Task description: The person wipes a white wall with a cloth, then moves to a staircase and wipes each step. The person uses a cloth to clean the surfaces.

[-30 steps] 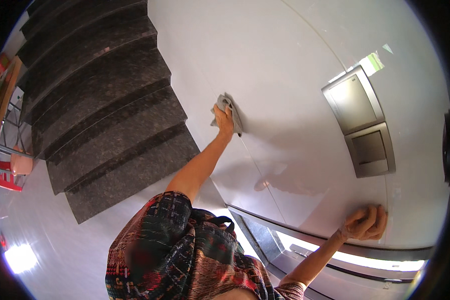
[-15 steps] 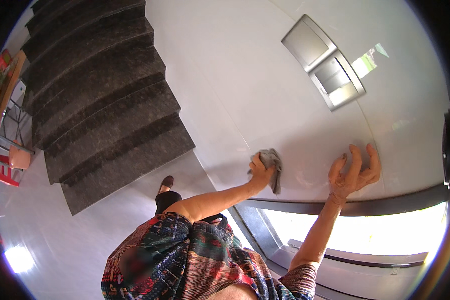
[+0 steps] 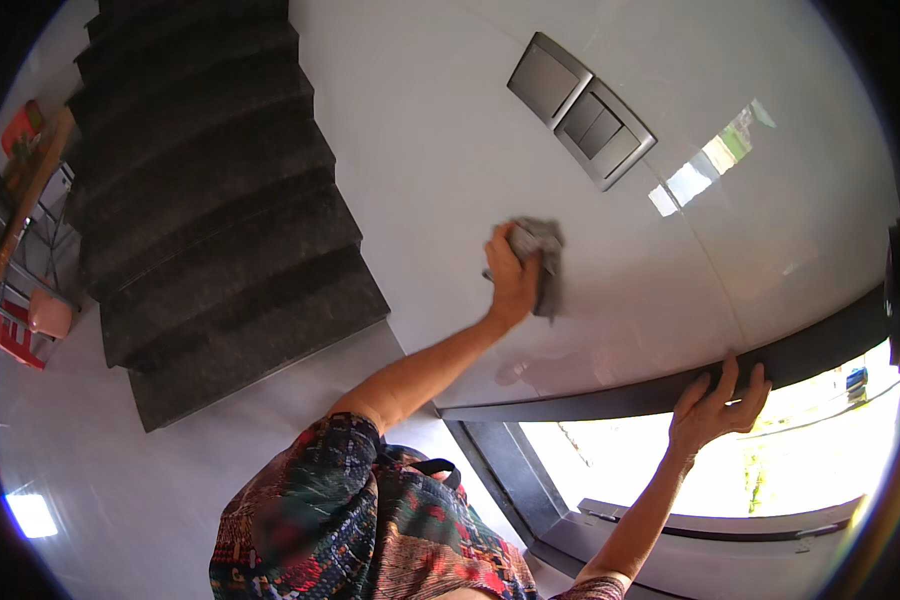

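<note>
near the middle of the frame, the left hand (image 3: 513,285) has its fingers closed around a crumpled gray cloth (image 3: 543,242) held against the pale, glossy wall (image 3: 410,170). at lower right, the right hand (image 3: 715,412) has its fingers spread and bent by the dark trim (image 3: 818,348); contact is hard to tell. gray switch plates (image 3: 582,110) sit at upper center right, dark steps (image 3: 220,240) at upper left.

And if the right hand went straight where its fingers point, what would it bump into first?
The right hand would probably meet the dark frame edging the white wall first. Its fingers overlap that frame here, but I can't tell if they touch it.
</note>
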Demonstrator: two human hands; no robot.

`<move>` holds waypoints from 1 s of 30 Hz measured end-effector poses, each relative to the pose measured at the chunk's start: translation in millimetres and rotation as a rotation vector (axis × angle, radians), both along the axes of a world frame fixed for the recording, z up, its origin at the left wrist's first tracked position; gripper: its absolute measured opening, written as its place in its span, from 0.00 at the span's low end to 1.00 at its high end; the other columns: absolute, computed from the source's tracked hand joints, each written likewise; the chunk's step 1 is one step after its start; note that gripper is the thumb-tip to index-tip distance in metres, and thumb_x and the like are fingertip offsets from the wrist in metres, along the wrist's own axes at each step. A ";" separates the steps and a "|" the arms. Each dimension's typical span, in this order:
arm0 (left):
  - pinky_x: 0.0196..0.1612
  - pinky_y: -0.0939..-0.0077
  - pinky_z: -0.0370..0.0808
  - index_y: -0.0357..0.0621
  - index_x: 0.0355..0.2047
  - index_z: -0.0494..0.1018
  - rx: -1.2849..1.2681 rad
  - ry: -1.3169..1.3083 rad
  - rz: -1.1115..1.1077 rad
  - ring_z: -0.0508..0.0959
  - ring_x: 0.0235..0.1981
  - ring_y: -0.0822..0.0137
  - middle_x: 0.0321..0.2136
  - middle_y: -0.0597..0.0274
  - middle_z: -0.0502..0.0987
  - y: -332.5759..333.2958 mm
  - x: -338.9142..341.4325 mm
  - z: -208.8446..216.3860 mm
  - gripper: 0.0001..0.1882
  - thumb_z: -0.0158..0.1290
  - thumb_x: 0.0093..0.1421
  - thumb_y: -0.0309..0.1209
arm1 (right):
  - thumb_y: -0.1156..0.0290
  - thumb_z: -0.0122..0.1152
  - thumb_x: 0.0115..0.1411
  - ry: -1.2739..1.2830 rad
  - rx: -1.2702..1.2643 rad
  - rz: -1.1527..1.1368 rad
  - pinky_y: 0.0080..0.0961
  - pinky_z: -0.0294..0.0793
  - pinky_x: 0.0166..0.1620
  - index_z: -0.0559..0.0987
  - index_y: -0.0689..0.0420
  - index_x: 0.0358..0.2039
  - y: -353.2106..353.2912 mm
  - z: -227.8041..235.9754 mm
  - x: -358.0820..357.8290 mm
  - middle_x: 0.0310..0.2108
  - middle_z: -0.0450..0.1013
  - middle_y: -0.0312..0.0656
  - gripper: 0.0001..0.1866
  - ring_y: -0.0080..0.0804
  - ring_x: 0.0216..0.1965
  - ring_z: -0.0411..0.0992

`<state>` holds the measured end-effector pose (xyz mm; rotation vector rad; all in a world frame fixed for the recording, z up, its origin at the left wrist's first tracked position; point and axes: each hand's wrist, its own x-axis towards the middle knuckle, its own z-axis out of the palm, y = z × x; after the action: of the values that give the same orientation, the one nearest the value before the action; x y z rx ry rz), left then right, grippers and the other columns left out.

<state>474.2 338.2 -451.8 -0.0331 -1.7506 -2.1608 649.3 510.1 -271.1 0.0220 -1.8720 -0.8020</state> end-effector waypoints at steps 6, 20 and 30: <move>0.52 0.56 0.62 0.43 0.56 0.54 0.043 -0.394 0.193 0.62 0.49 0.47 0.48 0.41 0.60 -52.3 -73.4 -38.7 0.25 0.47 0.60 0.26 | 0.56 0.37 0.66 0.067 -0.031 0.014 0.46 0.49 0.58 0.75 0.48 0.50 -11.8 -8.3 -5.7 0.58 0.57 0.49 0.20 0.51 0.63 0.47; 0.60 0.59 0.52 0.39 0.56 0.55 -0.229 0.084 -0.123 0.58 0.54 0.49 0.51 0.47 0.58 4.6 61.5 11.3 0.32 0.51 0.50 0.20 | 0.58 0.42 0.65 0.082 -0.085 -0.023 0.47 0.54 0.57 0.75 0.53 0.49 -16.4 -9.0 2.8 0.60 0.58 0.49 0.19 0.51 0.63 0.51; 0.62 0.60 0.53 0.37 0.60 0.50 0.138 0.227 0.108 0.55 0.60 0.50 0.57 0.44 0.55 -70.9 -81.7 93.0 0.33 0.50 0.56 0.20 | 0.61 0.47 0.63 0.193 -0.074 0.003 0.52 0.53 0.59 0.72 0.55 0.49 -10.7 -10.3 22.3 0.58 0.57 0.52 0.17 0.54 0.62 0.50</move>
<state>392.5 267.3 -358.8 -0.1396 -1.4428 -2.1034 671.6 499.3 -281.4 -0.0966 -1.7168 -0.7066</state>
